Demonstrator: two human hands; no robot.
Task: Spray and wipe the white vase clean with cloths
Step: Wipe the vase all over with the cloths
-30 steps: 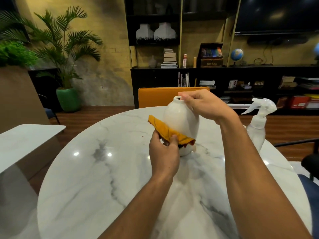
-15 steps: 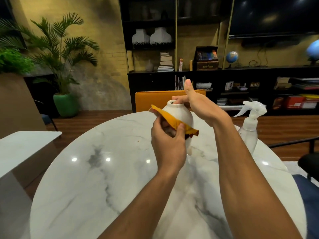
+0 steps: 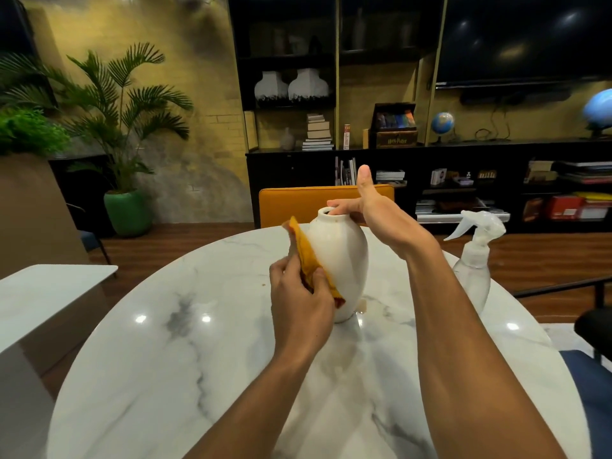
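The white vase (image 3: 344,256) stands upright on the round marble table (image 3: 165,376), near its middle. My left hand (image 3: 299,299) grips an orange cloth (image 3: 309,260) and presses it against the vase's left side. My right hand (image 3: 374,210) rests on the rim at the vase's mouth, fingers on the opening and thumb pointing up. A clear spray bottle (image 3: 473,263) stands on the table to the right of the vase, apart from both hands.
An orange chair back (image 3: 298,203) rises behind the table's far edge. A second white tabletop (image 3: 46,293) sits at the left. A dark chair (image 3: 596,326) stands at the right. Shelves with books and globes line the back wall.
My left hand has slid the orange cloth from the vase's front round to its left side. My right thumb has lifted off the rim. The view has shifted slightly.
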